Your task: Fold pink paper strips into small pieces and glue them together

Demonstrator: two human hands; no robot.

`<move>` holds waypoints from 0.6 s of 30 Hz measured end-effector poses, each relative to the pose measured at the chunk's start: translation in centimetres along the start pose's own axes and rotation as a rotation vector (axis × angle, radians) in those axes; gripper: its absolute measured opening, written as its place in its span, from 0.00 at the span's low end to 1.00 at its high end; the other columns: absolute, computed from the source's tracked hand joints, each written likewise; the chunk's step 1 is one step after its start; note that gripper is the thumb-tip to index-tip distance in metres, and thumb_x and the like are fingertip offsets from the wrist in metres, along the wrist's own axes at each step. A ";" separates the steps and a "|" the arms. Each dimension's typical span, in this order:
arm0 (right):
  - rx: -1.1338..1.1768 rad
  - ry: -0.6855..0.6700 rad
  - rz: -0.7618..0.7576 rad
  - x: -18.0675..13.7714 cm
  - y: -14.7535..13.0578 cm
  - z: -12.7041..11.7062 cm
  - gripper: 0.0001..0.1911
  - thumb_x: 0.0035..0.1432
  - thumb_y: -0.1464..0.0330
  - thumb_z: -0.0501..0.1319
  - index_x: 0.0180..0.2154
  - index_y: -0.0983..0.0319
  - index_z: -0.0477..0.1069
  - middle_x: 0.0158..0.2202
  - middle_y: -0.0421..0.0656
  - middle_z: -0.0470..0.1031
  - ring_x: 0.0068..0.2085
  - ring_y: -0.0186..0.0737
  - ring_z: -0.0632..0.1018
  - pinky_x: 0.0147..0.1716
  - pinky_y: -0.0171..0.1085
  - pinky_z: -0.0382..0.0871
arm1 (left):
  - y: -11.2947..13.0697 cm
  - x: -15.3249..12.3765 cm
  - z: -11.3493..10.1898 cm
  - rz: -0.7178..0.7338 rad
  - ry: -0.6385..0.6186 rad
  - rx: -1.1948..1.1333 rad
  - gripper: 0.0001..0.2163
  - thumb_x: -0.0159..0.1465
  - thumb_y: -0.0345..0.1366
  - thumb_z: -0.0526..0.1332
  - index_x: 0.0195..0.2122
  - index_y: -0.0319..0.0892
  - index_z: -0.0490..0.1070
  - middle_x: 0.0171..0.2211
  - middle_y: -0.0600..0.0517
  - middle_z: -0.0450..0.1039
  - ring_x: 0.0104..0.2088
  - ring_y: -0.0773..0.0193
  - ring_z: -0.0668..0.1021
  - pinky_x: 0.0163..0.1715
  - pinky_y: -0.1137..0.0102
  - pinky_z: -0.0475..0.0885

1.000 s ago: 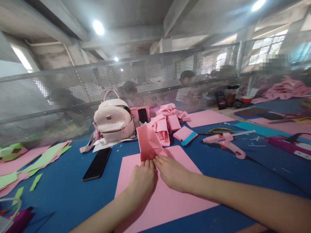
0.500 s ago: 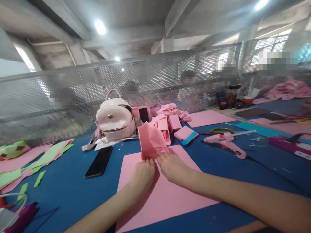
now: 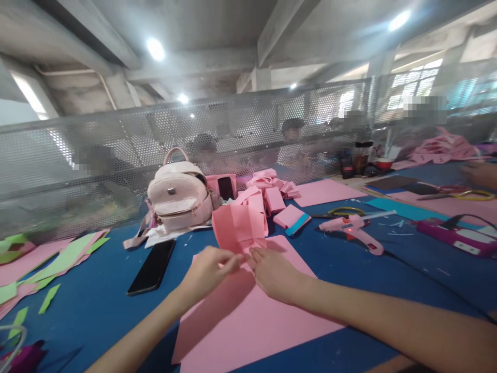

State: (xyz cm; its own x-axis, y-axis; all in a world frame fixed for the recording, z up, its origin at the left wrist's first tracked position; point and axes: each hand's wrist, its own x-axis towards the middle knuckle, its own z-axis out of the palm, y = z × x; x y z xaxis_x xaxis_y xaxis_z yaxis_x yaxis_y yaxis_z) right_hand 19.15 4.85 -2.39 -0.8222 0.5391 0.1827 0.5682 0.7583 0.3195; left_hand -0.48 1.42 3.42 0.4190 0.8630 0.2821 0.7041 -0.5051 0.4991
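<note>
Pink paper dominates the blue worktable [image 3: 97, 290] as a worker creases a folded pink piece [image 3: 237, 228] that stands upright at the far edge of a large pink sheet [image 3: 252, 321]. The left hand [image 3: 205, 269] pinches its lower left corner between closed fingers, lifting the sheet's near-left side; the right hand [image 3: 274, 272] lies half-curled, fingertips pressing the base. Folding looks to be midway; the next crease probably calls for firm, aligned pressure. A glue gun [image 3: 351, 230] waits to the right.

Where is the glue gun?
The glue gun lies on the blue table, right of the hands, beside the scissors and past the big pink sheet.
</note>
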 end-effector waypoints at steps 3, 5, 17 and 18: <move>0.109 0.035 -0.018 -0.1 0.4 0.5 0.18 0.59 0.77 0.57 0.50 0.75 0.74 0.51 0.61 0.77 0.51 0.57 0.77 0.48 0.49 0.72 | -1.3 0.4 -1.2 -0.059 0.525 -0.227 0.16 0.68 0.45 0.57 0.26 0.43 0.64 0.19 0.58 0.63 0.20 0.69 0.68 0.24 0.75 0.60; 0.170 0.086 -0.052 0.0 0.6 0.8 0.20 0.60 0.77 0.56 0.53 0.76 0.72 0.53 0.60 0.76 0.52 0.56 0.76 0.50 0.49 0.72 | -2.4 0.7 -0.2 -0.064 0.737 -0.236 0.13 0.61 0.44 0.65 0.37 0.43 0.65 0.29 0.57 0.68 0.28 0.67 0.71 0.29 0.73 0.65; 0.562 0.169 -0.091 0.3 0.8 0.1 0.20 0.66 0.71 0.54 0.57 0.70 0.67 0.57 0.58 0.72 0.59 0.51 0.72 0.59 0.50 0.68 | -4.9 1.3 6.1 -0.137 0.353 -0.457 0.33 0.51 0.25 0.57 0.61 0.43 0.58 0.56 0.46 0.68 0.57 0.55 0.72 0.60 0.59 0.64; 0.574 0.167 -0.085 0.4 0.8 0.1 0.20 0.65 0.71 0.55 0.57 0.69 0.66 0.57 0.58 0.72 0.59 0.51 0.72 0.59 0.50 0.67 | -5.2 1.3 6.0 -0.140 0.349 -0.464 0.32 0.51 0.25 0.58 0.60 0.43 0.59 0.54 0.46 0.70 0.56 0.55 0.73 0.59 0.60 0.66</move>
State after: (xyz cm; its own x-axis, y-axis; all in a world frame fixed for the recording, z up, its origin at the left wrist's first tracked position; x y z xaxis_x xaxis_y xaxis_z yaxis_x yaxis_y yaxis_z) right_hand 19.29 5.65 -2.18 -0.8334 0.4386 0.3364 0.3897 0.8978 -0.2051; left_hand -0.13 5.10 -3.69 0.0721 0.9131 0.4012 0.3819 -0.3969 0.8346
